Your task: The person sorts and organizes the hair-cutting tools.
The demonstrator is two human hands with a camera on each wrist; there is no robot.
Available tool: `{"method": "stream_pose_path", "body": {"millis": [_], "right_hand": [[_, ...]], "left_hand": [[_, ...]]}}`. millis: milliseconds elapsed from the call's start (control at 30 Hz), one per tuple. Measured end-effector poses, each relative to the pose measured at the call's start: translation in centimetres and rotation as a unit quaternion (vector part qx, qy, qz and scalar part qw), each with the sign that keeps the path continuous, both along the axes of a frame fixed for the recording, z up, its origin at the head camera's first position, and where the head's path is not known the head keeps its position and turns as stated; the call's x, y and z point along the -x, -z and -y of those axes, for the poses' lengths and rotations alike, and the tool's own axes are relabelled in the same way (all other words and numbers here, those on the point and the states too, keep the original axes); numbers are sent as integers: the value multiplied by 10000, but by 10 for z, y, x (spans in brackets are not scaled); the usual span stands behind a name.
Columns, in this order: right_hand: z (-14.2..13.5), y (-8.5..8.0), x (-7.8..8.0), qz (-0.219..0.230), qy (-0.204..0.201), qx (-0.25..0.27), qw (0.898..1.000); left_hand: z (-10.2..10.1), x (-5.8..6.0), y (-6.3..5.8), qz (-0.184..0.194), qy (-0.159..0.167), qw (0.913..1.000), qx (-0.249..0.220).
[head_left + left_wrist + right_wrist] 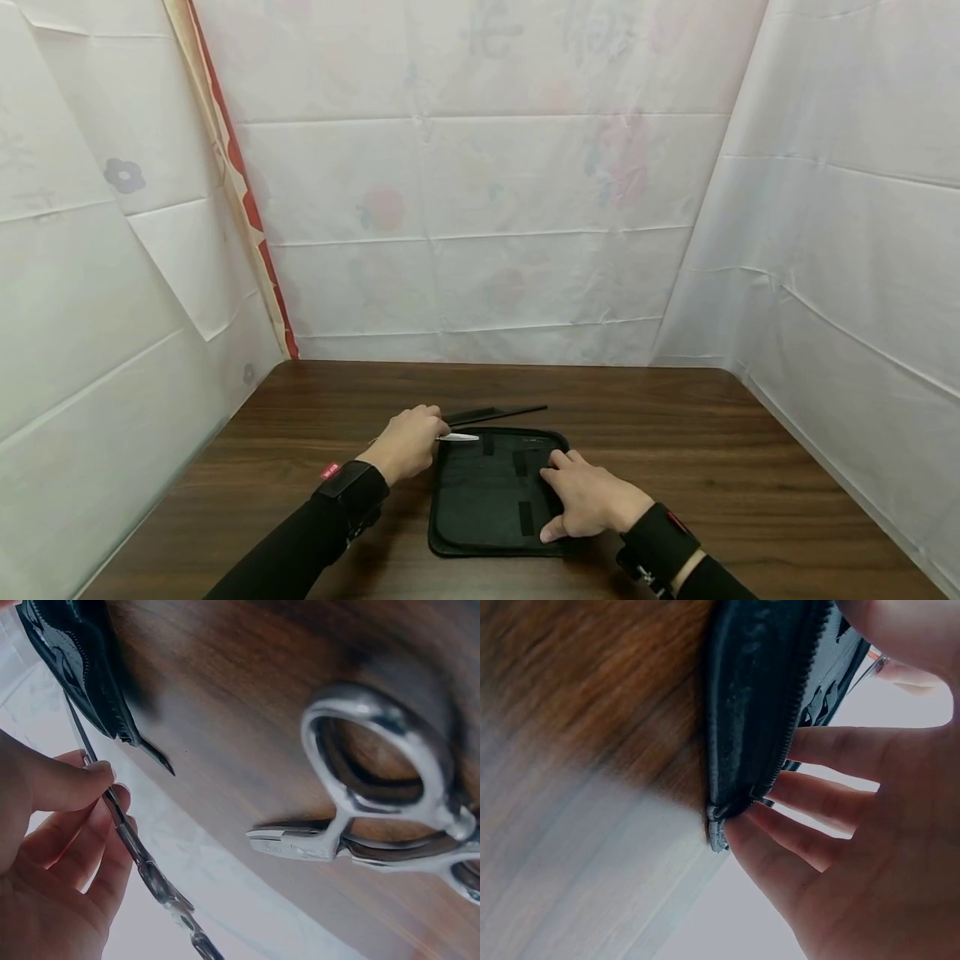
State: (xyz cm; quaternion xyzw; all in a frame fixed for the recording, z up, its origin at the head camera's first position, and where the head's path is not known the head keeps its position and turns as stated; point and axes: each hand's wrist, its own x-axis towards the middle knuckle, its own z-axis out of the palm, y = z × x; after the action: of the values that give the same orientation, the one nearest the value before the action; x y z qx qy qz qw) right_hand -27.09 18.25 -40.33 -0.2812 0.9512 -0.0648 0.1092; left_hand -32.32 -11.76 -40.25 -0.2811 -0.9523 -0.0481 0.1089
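Observation:
My left hand (408,442) pinches a slim pair of metal scissors (154,881) between thumb and fingers, seen edge-on in the left wrist view. In the head view their silver blade (459,437) points right, over the upper left of a flat black zip case (480,500). My right hand (588,496) rests on the case's right side, thumb nearer me; in the right wrist view its extended fingers (832,750) touch the zipped edge (757,705). Dark strap loops (525,517) show on the case's inner face.
A second pair of silver scissors (375,750) with finger rings lies on the wooden table (675,433) beside my left hand. Behind the case lies a black comb (495,412). White sheeting (480,183) hangs at the back and both sides of the table.

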Motion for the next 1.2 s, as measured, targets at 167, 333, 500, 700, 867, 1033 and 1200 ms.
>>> {"method": "stream_pose_path", "body": {"millis": [167, 333, 500, 700, 867, 1033, 1200], "right_hand": [[0, 0, 1, -38, -12, -27, 10000], [0, 1, 1, -44, 3, -43, 10000], [0, 1, 0, -40, 13, -49, 10000], [1, 0, 0, -21, 6, -64, 10000], [0, -1, 0, 28, 31, -60, 10000], [0, 0, 0, 31, 48, -64, 10000], [0, 0, 0, 1, 41, -66, 10000]], "left_hand": [[-2, 2, 1, 36, 19, 10000, 22], [-5, 1, 2, 165, -43, 9999, -7], [-10, 1, 3, 265, -50, 9996, -68], [-13, 1, 3, 240, -71, 9997, -41], [-12, 3, 4, 250, -96, 9996, -39], [-11, 5, 7, 245, -124, 9996, -38], [-12, 5, 7, 256, -106, 9996, 17]]}}
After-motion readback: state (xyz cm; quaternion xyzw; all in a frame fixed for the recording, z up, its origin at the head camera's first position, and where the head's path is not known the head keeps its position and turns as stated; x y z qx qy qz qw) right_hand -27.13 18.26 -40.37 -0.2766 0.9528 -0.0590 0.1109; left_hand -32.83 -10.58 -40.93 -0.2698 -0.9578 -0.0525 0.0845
